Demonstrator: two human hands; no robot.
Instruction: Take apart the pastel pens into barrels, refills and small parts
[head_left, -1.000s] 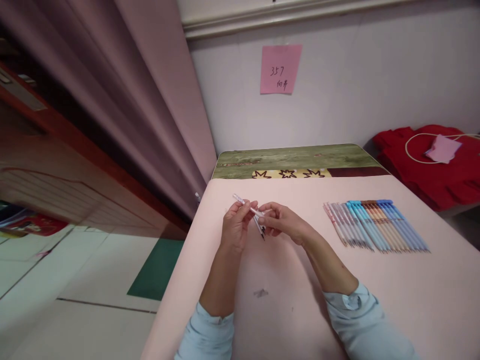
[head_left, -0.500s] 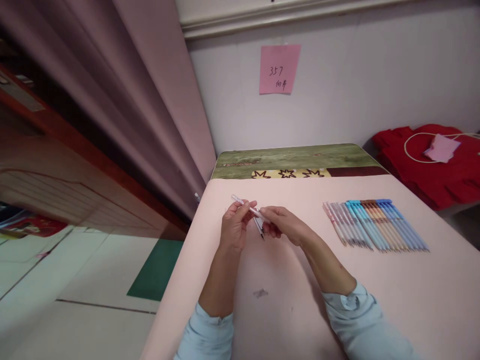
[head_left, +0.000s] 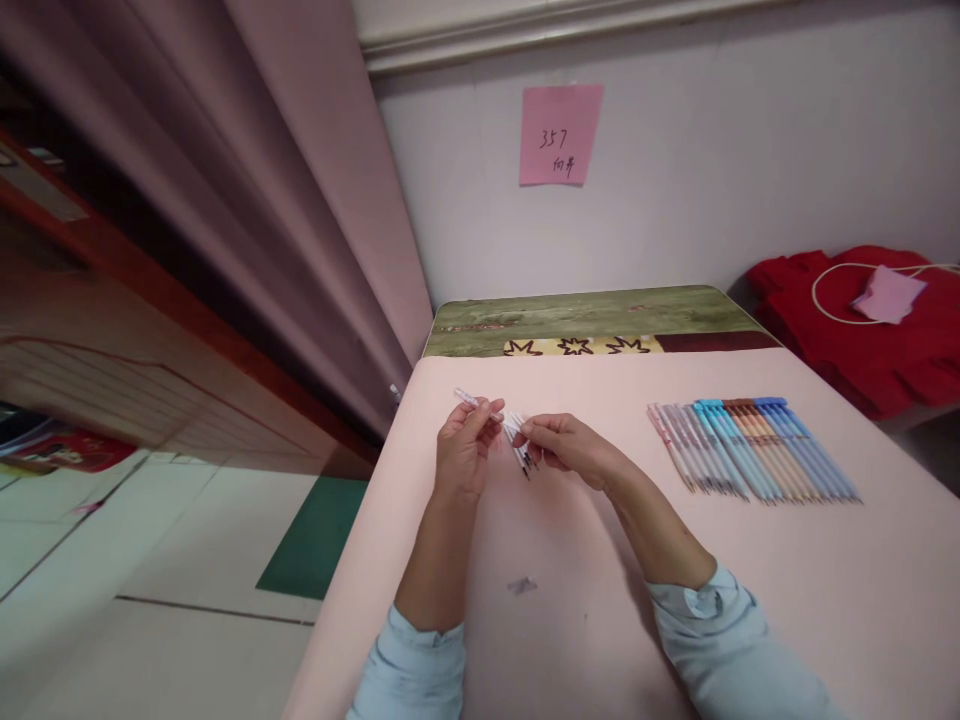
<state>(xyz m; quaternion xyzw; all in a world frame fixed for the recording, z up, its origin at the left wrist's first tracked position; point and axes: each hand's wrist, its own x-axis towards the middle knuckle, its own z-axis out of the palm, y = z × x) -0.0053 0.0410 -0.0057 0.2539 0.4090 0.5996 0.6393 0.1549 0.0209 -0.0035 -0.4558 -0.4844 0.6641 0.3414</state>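
Observation:
Between thumb and fingers of my left hand is a slim white pen barrel with a faint pattern, its far end sticking out up and to the left. My right hand is closed in a pinch just to the right; whatever lies between its fingertips is too small to make out. Several thin white pen refills with dark tips lie on the table below and between the hands, partly covered by the right fingers.
Several pens lie in a close row at the right, grouped in pinkish white, light blue, brown and darker blue. A small greyish scrap is on the pale pink table cover. Red cloth sits beyond the table's right edge.
My hands have drawn apart. The left has shifted slightly left with the pen barrel, and the right has come off the barrel's near end. More of the refills beneath now shows.

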